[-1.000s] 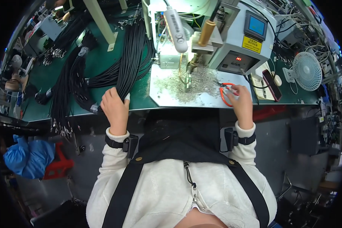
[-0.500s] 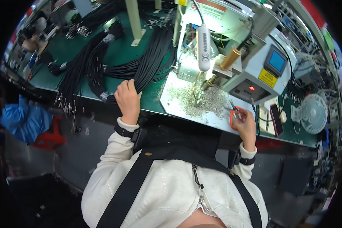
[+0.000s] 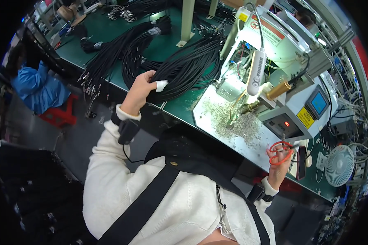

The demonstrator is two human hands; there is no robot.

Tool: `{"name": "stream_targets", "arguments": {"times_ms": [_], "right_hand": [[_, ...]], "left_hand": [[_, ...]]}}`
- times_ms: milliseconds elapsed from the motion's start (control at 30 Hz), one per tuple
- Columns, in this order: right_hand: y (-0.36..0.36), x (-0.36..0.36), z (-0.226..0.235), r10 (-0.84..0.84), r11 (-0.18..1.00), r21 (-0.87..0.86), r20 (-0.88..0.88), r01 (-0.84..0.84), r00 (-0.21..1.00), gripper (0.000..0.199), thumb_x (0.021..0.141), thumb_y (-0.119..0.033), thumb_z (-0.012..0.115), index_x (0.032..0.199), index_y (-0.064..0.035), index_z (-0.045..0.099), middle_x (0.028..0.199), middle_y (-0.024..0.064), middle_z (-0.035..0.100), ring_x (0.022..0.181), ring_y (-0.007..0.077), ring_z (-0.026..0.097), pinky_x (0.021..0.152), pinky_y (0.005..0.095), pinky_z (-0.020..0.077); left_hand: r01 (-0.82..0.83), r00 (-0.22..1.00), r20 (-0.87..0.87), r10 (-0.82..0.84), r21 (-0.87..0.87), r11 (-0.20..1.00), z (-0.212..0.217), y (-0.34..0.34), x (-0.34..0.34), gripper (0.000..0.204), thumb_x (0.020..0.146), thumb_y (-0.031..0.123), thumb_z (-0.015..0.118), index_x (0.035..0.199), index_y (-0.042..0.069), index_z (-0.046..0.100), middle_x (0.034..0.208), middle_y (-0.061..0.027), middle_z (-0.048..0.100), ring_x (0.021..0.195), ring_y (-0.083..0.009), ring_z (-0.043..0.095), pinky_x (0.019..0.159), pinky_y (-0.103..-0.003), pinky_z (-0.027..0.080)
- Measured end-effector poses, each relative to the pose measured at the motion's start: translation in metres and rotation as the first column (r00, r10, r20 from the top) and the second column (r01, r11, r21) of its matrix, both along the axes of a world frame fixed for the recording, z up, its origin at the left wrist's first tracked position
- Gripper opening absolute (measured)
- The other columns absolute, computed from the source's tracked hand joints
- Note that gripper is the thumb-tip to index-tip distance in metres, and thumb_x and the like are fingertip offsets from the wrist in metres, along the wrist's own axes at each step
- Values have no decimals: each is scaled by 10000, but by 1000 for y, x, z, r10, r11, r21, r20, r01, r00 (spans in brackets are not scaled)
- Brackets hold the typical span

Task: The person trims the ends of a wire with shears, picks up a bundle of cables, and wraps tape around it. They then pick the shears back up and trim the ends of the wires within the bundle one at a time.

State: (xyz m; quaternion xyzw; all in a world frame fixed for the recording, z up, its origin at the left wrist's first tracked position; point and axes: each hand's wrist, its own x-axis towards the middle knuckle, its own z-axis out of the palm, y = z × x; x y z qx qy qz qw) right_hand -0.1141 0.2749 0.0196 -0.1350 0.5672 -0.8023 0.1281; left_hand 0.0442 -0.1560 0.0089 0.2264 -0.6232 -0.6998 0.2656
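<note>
My left hand is closed around the near end of a bundle of black cables lying on the green table. Its thumb, with a white cover on the tip, presses on the near side; the fingers go partly out of sight behind the cables. My right hand grips red-handled scissors beside the white plate. Small metal scraps are strewn over this plate, under the head of a bench machine.
More black cable bundles lie at the left. A phone and a white fan stand right of the machine. A metal post rises from the table. At far left sits a person in blue.
The view has turned, so the table appears tilted. My left hand has gone from resting on the cables to gripping them. The scissors' handles now show as red loops in my right hand.
</note>
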Motion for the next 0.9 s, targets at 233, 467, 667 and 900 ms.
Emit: {"name": "stream_targets", "arguments": {"times_ms": [233,467,667,900], "right_hand": [[0,8,-9,143,908,-391,-41,-148,989,391,786,-225,625,1081,-45,442,922,76,549,1100,325,463,851,503,433],[7,20,-12,393,701,-508,-309,-500,866,361,816,-275,580,1039,-5,490,607,36,542,1038,338,514,884,518,397],[-21,40,5,645,660,-191,-352,-727,678,329,834,-296,534,875,30,547,545,79,553,907,312,583,895,446,402],[-121,64,28,782,621,254,-140,-741,607,319,794,-295,562,754,21,559,753,139,624,893,296,592,799,338,426]], "left_hand": [[247,954,176,-244,0,969,22,-9,-16,176,764,111,592,873,-22,551,747,-39,586,632,-92,529,574,-206,411],[542,797,115,-593,300,785,25,-37,-29,187,789,148,567,851,-27,542,651,-57,591,566,-129,545,542,-228,425],[433,872,213,-441,86,897,36,-11,-30,182,815,160,548,873,-12,538,602,-66,570,550,-147,544,514,-219,427],[94,987,-13,-159,-759,644,-10,-32,-42,197,842,200,522,943,32,544,582,-20,516,526,-126,507,489,-210,416]]}}
